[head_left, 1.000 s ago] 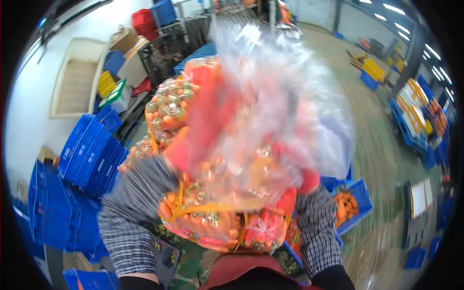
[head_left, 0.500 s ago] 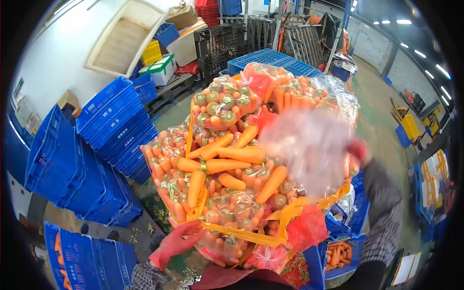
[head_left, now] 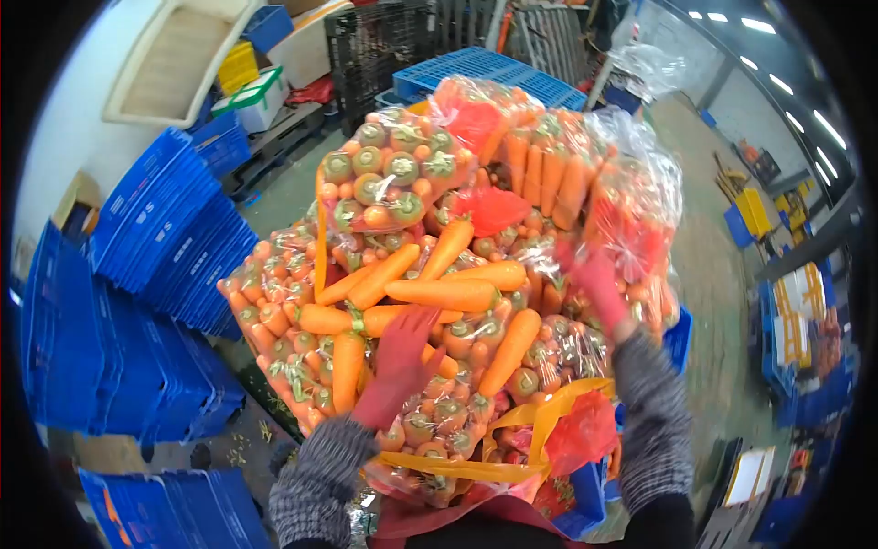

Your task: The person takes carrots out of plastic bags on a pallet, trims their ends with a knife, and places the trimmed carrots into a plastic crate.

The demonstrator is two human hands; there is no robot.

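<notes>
My left hand (head_left: 402, 361), in a red glove, lies over the loose carrots with its fingers stretched out. It partly covers a carrot (head_left: 375, 319) and the end of another. More loose carrots (head_left: 442, 294) lie criss-crossed on clear bags packed with carrots. My right hand (head_left: 599, 284), also red-gloved, reaches over the right side of the heap, fingers apart and slightly blurred, beside a carrot bag with red film (head_left: 631, 252). A carrot bag (head_left: 393, 174) with green stem ends showing sits at the upper left of the heap. Yellow strapping (head_left: 457, 468) crosses the front.
Stacks of blue crates (head_left: 174, 233) stand on the left. A blue pallet (head_left: 489, 73) lies behind the heap, with crumpled clear plastic (head_left: 647, 71) beyond it. A blue crate (head_left: 585, 503) sits below at the front. Yellow bins (head_left: 753, 212) stand farther right.
My right hand has swung inward from the right edge, and the blurred clear plastic is gone from it. My left hand has moved from the front edge onto the loose carrots. The view has shifted.
</notes>
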